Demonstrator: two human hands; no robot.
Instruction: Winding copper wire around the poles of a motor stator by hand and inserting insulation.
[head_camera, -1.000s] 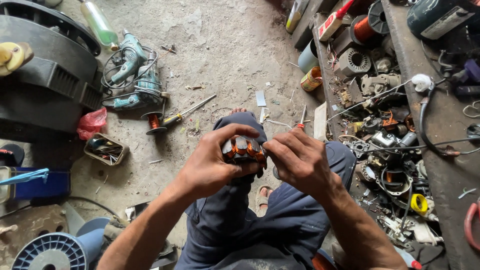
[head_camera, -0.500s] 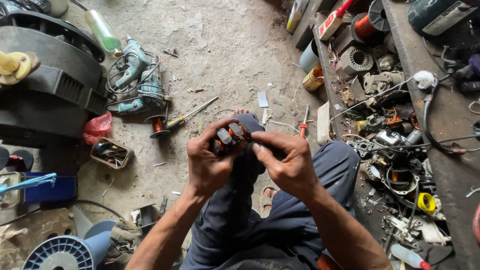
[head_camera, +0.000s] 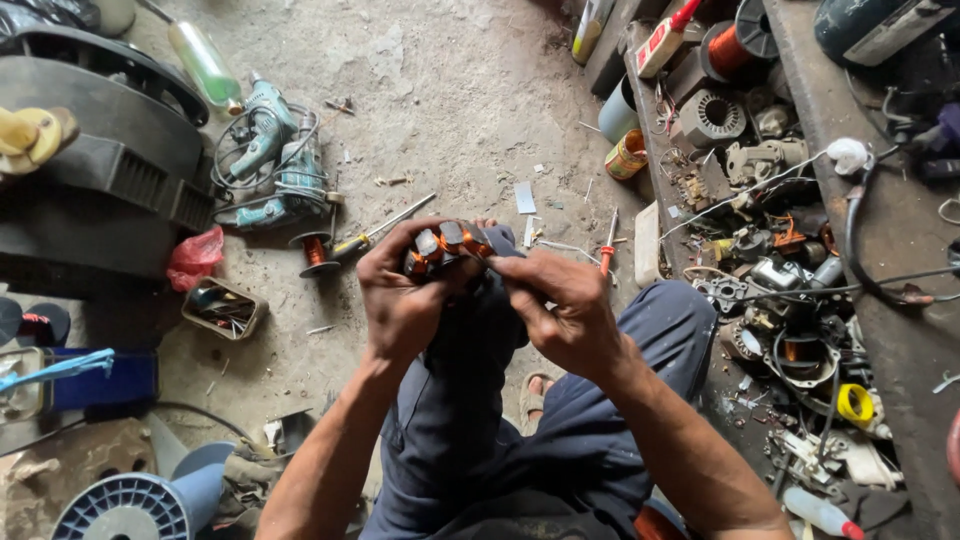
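Motor stator (head_camera: 447, 245) with copper windings at frame centre, clamped in left hand (head_camera: 405, 300); right hand (head_camera: 565, 310) fingers pinched at its edge. Could slip, snapping fine wire.

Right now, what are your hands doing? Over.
Left hand and right hand both gripping the copper-wound motor part above the knee. Nothing between the hands. Screwdriver and wire spool lie on the floor beyond.

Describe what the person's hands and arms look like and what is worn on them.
Both forearms are bare, with no sleeves in view. The left hand and right hand wear no gloves, rings or watch. The fingers look smudged with grime. Dark blue trousers cover the legs.
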